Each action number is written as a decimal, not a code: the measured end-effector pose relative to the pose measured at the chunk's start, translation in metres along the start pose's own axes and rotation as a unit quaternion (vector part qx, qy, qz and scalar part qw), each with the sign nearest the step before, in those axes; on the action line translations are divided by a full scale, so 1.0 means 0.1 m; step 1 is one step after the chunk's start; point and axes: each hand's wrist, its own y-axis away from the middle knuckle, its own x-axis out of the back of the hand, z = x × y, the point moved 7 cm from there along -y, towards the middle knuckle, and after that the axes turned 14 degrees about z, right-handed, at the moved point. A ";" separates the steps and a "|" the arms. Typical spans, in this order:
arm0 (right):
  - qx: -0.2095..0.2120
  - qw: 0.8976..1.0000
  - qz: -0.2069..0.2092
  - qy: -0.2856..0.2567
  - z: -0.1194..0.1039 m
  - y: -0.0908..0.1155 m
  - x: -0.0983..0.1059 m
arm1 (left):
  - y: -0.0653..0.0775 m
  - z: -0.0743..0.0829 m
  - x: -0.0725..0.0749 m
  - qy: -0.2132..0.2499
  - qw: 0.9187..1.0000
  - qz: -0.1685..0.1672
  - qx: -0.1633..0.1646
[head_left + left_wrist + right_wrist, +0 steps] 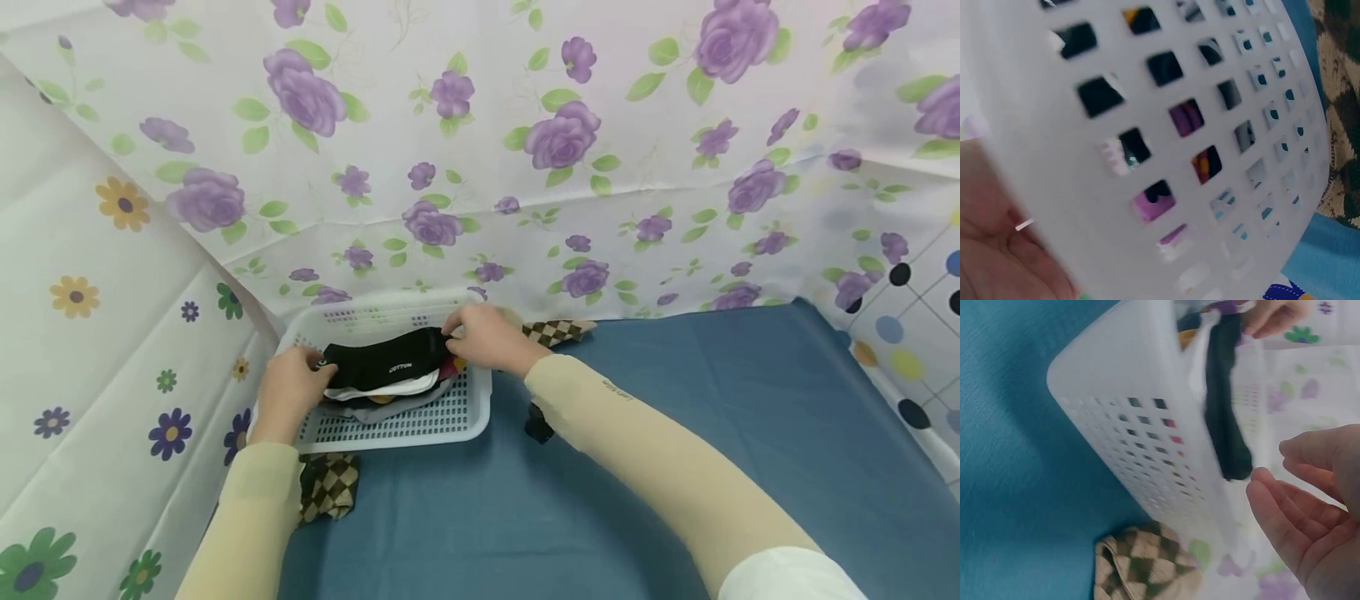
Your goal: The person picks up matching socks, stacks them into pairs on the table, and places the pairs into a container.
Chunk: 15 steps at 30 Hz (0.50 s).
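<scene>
A black sock (390, 360) marked COTTON lies flat across the top of several folded socks in a white perforated basket (442, 429). Its left end is pinched by my left hand (288, 392), which reaches over the basket's left side. At the sock's other end is my right hand (487, 337); in the right wrist view that hand (1316, 512) has its thumb and fingers apart, close beside the tip of the black sock (1225, 406). Under it show a white sock (401, 388) and a grey sock (375, 411). The basket's wall (1104, 219) hides most of the left hand's work in its wrist view.
A brown checkered sock (558, 333) lies behind the basket's right side, another checkered sock (330, 485) by its front left corner. A small black item (537, 423) is partly under the right forearm. Blue cloth (712, 400) covers the surface; flowered sheets (480, 167) stand behind.
</scene>
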 end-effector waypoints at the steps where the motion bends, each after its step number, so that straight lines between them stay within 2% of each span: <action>1: 0.001 1.000 0.009 -0.007 0.00 0.03 0.07 | 0.03 0.02 0.04 0.006 1.000 0.013 -0.004; 4: 0.015 0.999 0.038 -0.021 0.03 0.18 0.28 | 0.17 0.10 0.19 0.031 0.997 0.062 -0.017; 6: 0.028 0.998 0.057 -0.027 0.07 0.32 0.42 | 0.28 0.18 0.29 0.053 0.993 0.101 -0.029; 11: 0.071 0.990 0.117 0.018 0.18 0.78 0.75 | 0.64 0.42 0.54 0.103 0.974 0.191 -0.059; 15: 0.094 0.981 0.155 0.068 0.29 1.17 0.91 | 0.92 0.59 0.64 0.139 0.961 0.224 -0.085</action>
